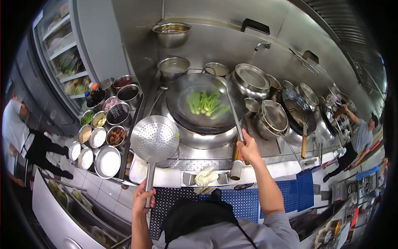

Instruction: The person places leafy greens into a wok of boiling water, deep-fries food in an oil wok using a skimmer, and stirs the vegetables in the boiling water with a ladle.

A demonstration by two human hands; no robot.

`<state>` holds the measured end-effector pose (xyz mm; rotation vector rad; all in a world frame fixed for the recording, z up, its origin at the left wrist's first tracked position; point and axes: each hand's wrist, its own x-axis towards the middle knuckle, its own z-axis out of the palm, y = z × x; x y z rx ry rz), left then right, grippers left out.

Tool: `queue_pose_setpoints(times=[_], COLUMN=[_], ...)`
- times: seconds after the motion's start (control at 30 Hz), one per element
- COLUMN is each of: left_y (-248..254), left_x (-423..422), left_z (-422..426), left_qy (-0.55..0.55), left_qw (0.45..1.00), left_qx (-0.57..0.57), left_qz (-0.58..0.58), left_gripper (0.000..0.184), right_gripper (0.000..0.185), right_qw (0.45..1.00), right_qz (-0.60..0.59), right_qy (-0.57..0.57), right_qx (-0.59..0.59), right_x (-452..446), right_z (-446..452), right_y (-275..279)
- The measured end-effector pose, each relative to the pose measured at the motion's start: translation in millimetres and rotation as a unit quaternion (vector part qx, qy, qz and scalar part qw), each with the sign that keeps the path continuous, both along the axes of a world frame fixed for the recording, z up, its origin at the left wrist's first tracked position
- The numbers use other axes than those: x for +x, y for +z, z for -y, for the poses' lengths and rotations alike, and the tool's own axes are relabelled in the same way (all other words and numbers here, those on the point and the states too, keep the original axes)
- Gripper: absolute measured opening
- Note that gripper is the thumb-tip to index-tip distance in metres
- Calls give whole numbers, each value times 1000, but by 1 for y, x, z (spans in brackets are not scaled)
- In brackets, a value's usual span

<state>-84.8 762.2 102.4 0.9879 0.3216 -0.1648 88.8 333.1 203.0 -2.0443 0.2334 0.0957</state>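
My left hand [144,198] is wrapped round the handle of a large perforated metal skimmer [155,139], held flat to the left of the wok. A small green scrap clings near its right edge. My right hand [248,148] grips the long handle of a ladle [234,114], whose far end reaches to the wok's upper right. Leafy green vegetables [206,103] lie in the middle of the dark wok [178,97], with some haze over them. The wok sits on a round metal burner ring [195,139].
Metal pots of seasonings [117,135] and bottles [98,92] stand at left. A wooden-handled tool [236,166] and a crumpled cloth [206,177] are at the front edge. Several bowls and strainers [273,116] crowd the right. Two people [360,137] stand at the far sides.
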Motion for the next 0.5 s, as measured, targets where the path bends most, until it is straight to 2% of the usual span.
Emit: queue_pose_setpoints(times=[0.07,0.17,0.2,0.3,0.37,0.43,0.5], left_y=[-8,-20,-24,-39,-46,-42,-37], left_x=[-6,-4,-2,2,3,5,2], left_z=[-4,-9,-13,-29,-45,-52,-52], left_qy=[-23,-45,-49,-58,-67,-91,-81], left_qw=[1000,998,998,997,995,992,992], left_qx=[-8,4,8,-20,-6,44,54], left_qz=[-14,-34,-44,-50,-71,-79,-78], left_gripper=[79,76,75,75,75,76,80], right_gripper=[68,69,68,67,69,69,69], right_qw=[999,999,991,968,965,988,996], right_qz=[5,-31,-86,-151,-158,-122,-92], right_qy=[-10,40,44,85,44,46,22], right_qx=[-40,-1,96,184,206,79,6], right_x=[6,16,17,3,-3,-15,-24], right_z=[-3,0,0,7,28,28,24], right_y=[-7,-4,-2,28,19,24,23])
